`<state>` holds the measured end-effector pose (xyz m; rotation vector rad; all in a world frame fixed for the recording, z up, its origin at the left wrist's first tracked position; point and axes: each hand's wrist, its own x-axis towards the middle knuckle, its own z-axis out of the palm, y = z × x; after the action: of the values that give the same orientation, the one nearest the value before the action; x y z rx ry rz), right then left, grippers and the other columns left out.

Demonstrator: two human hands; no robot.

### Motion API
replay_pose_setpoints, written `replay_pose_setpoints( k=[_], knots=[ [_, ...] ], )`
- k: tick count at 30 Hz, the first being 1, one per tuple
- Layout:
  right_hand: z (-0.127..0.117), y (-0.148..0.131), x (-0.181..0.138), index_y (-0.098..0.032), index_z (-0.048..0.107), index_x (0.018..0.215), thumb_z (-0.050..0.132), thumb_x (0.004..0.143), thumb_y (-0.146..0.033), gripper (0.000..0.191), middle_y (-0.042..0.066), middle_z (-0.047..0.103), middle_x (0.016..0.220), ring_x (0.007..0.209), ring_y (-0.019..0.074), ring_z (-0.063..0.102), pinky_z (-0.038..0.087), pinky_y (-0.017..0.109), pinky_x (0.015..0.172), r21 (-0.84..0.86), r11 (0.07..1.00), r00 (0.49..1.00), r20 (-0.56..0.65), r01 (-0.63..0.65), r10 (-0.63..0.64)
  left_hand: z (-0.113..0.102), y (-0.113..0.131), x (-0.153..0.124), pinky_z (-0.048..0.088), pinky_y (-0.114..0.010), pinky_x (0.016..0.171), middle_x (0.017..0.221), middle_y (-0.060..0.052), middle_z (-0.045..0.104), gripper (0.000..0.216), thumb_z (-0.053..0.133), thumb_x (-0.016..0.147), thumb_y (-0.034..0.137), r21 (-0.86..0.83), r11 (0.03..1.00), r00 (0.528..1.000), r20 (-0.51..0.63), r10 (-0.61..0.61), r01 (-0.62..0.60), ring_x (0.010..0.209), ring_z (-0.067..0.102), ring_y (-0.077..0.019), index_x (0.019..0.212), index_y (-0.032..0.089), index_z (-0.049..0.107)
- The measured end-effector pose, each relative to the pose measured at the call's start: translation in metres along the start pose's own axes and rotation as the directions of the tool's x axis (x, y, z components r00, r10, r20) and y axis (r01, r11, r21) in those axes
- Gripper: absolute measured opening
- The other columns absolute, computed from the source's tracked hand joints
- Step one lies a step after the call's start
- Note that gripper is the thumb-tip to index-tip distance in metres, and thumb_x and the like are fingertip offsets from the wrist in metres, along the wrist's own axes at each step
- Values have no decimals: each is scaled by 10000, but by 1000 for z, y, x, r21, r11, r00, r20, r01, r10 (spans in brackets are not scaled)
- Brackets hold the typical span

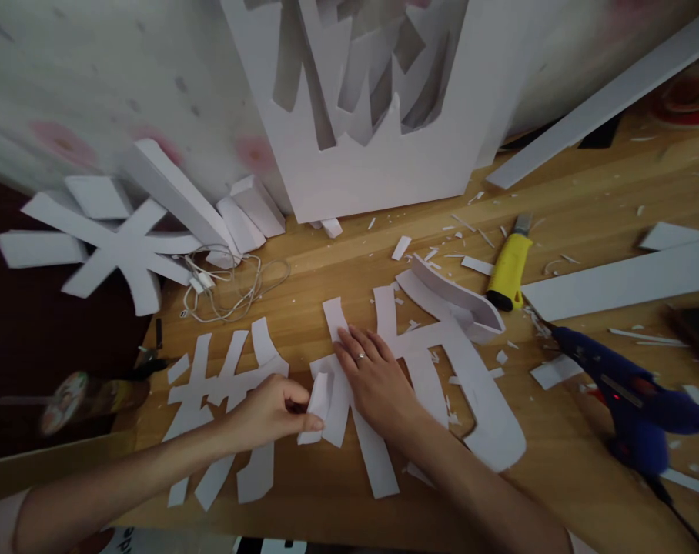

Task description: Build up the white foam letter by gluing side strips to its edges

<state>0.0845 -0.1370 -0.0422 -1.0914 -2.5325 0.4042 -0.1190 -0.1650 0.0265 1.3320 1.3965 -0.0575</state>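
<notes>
A white foam-board cutout shaped like a written character (376, 460) lies flat on the wooden table. My right hand (373, 371), with a ring on one finger, rests on it with the fingers stretched out. Between the thumb and fingers of my left hand (277, 412) is a short white foam strip (320, 400), tilted up at the cutout's left edge; whether it is attached there I cannot tell. At the cutout's upper right, a curved part has raised side walls (470, 296). A second flat white cutout (257, 377) lies left, partly under my left forearm.
A yellow utility knife (510, 265) and a blue glue gun (632, 392) lie to the right, near long white strips (620, 278). At the back stands a white board with cut-out openings (378, 181). A coiled white cable (239, 288) and a star-shaped foam piece (118, 246) are left.
</notes>
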Motion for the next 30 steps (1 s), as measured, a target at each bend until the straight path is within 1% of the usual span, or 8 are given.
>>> replay_pose_setpoints(
  k=[3, 8, 13, 17, 22, 25, 30],
  knots=[
    [0, 0, 0, -69, 559, 1367, 408, 940, -83, 453, 164, 472, 1504, 1390, 303, 424, 342, 489, 1154, -1, 1000, 1000, 2, 2, -2, 0, 1, 0, 173, -249, 506, 569, 75, 249, 458, 688, 735, 431, -16, 1000, 1000, 7, -6, 6, 550, 238, -81, 505, 194, 372],
    [0, 1, 0, -60, 568, 1355, 405, 941, -79, 445, 166, 482, 1497, 1381, 317, 434, 348, 489, 1150, -3, 1000, 1000, -2, 4, -4, 1, 5, -1, 192, -245, 512, 569, 73, 282, 399, 682, 726, 432, -46, 999, 999, 31, -18, 20, 554, 252, -85, 522, 188, 442],
    [0, 0, 0, -61, 556, 1368, 401, 942, -80, 453, 163, 474, 1504, 1389, 315, 426, 350, 486, 1151, -5, 1000, 1000, 11, -3, 3, 1, 9, -1, 197, -245, 517, 573, 75, 281, 382, 672, 719, 418, -72, 997, 999, 38, -33, 36, 558, 258, -86, 529, 192, 430],
    [-1, 0, 0, -65, 564, 1360, 409, 941, -86, 447, 164, 485, 1495, 1383, 314, 433, 355, 483, 1148, -11, 1000, 1000, -1, -4, 4, 1, 8, -1, 181, -250, 508, 570, 77, 253, 418, 678, 717, 425, -60, 998, 999, 27, -32, 33, 552, 238, -83, 513, 196, 394],
    [1, 1, 0, -66, 573, 1349, 413, 940, -88, 440, 160, 489, 1493, 1378, 314, 440, 353, 489, 1147, -9, 1000, 1000, -11, 1, -1, 1, 2, 0, 172, -251, 507, 585, 67, 290, 401, 675, 727, 463, -50, 998, 999, 34, -38, 39, 560, 262, -85, 543, 183, 455],
    [2, 1, 0, -63, 573, 1348, 405, 943, -86, 439, 162, 485, 1497, 1380, 317, 438, 349, 487, 1149, 1, 1000, 1000, -9, -3, 3, 1, 1, 0, 168, -253, 505, 579, 68, 278, 432, 682, 724, 462, -32, 999, 999, 13, -34, 34, 558, 258, -84, 523, 188, 415],
    [3, 1, -1, -62, 569, 1352, 393, 955, -97, 436, 165, 486, 1495, 1380, 322, 435, 347, 486, 1148, 4, 1000, 1000, -8, 1, -1, 1, 3, -1, 173, -254, 505, 575, 68, 275, 429, 671, 727, 465, -25, 999, 999, 14, -30, 30, 556, 260, -83, 522, 190, 413]
  ],
)
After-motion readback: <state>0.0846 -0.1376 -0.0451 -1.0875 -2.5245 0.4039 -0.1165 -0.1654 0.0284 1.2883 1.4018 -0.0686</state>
